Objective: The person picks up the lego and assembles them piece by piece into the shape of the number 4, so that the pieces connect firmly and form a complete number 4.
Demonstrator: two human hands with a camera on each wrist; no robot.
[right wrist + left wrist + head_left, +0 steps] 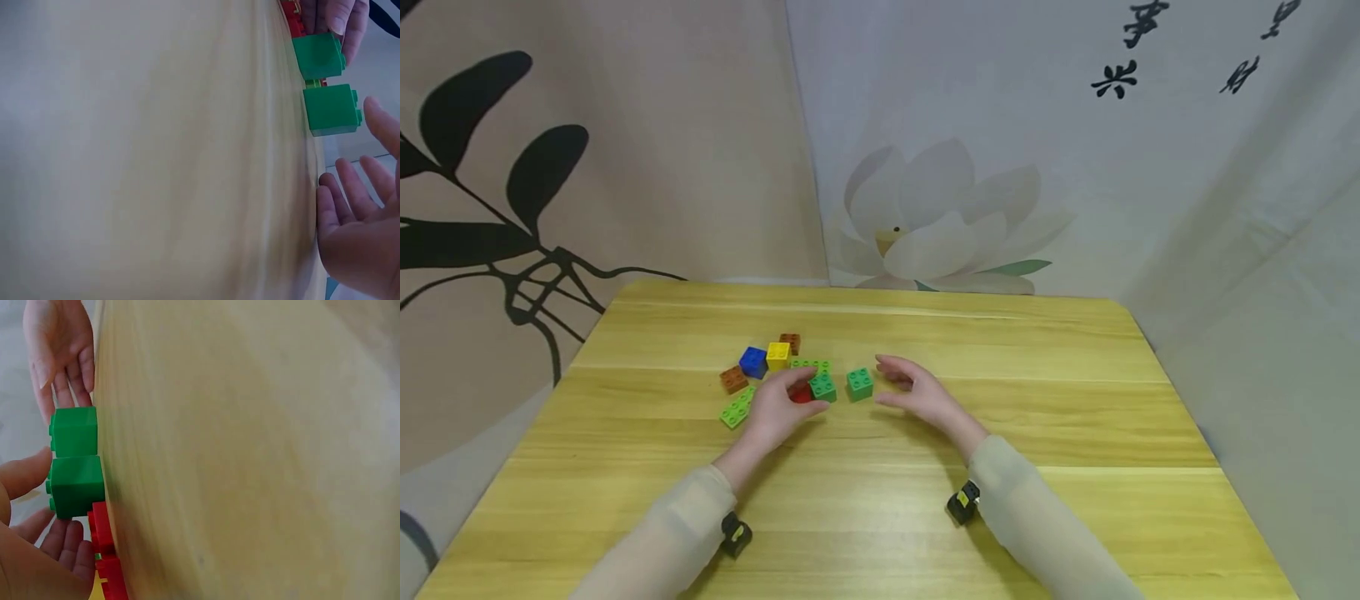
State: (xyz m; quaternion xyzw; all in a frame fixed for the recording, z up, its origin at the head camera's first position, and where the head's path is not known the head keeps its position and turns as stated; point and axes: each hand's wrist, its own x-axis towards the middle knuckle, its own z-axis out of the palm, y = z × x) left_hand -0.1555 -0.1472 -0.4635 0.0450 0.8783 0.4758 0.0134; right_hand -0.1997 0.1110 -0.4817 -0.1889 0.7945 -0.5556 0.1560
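On the table (865, 533), the left green brick (823, 388) is flanked by the parted left hand (777, 407), contact unclear; the right green brick (860, 385) is faced by the parted right hand (923, 394). Opposite sides are best pinched squarely.

Smooth plastic green blocks (860, 384), faintly glossy wood-grained tabletop (865, 517), matt cloth backdrop (715, 150) and sleeves (666, 521).

wooden table (1060, 367); pale cloth backdrop (715, 125) behind, printed lotus (936, 237), dark leaves (546, 171).
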